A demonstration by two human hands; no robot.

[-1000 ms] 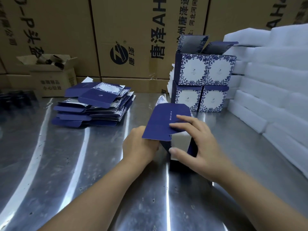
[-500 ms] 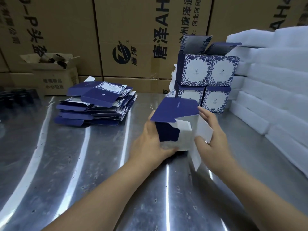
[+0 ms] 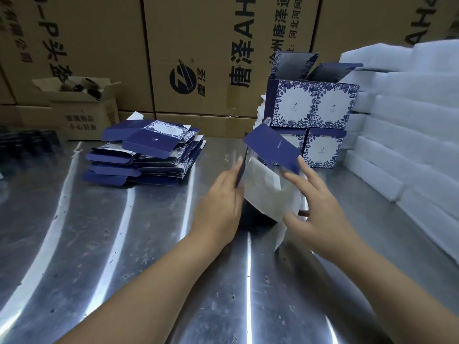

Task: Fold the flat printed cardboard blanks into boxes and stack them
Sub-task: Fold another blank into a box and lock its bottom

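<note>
tilting between both hands over the counter (image 3: 139, 244), the half-formed box (image 3: 263, 194) looked light, thin-walled and easy to crease mid-panel. the left hand (image 3: 221, 202) pressed straight fingers (image 3: 232, 176) flat on its left wall, while the right hand (image 3: 320, 209) lay spread and unclenched by the navy flap (image 3: 273, 150), grasping nothing; holding along the scored edges seemed safest.

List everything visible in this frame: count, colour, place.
half-folded box: one, navy outside, white inside, between the hands
flat blanks: one pile, navy and white, table's rear left
folded boxes: one two-tier stack, navy-white floral, behind the hands
foam sheets: stacked, white, right
cartons: several, brown, rear
open carton: one, brown, rear left
table: one, steel
left hand: flat against box's left side
right hand: fingers spread at box's right
</note>
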